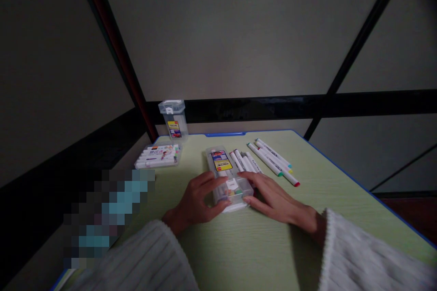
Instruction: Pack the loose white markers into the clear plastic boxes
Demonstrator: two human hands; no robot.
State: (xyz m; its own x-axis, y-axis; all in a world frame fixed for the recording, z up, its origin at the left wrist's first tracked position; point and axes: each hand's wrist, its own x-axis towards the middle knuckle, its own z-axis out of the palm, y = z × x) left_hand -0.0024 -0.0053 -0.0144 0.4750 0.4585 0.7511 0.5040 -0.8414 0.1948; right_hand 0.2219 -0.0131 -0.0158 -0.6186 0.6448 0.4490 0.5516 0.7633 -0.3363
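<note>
A clear plastic marker case [221,177] lies on the table with its white latch towards me and a yellow and blue label on top. Markers with coloured ends show through its wall. My left hand [200,200] grips its left side, index finger near the latch and thumb at the near end. On the opposite side, my right hand [273,195] holds the near right corner between thumb and fingers. Just right of the case, several white markers [251,162] lie side by side, partly hidden by my right hand.
Several loose markers [266,160] with green, red, yellow and blue ends lie farther right. Another clear case [175,120] stands upright at the back left. In front of it lies a flat pack of markers [160,155]. The table [324,186] has a blue edge.
</note>
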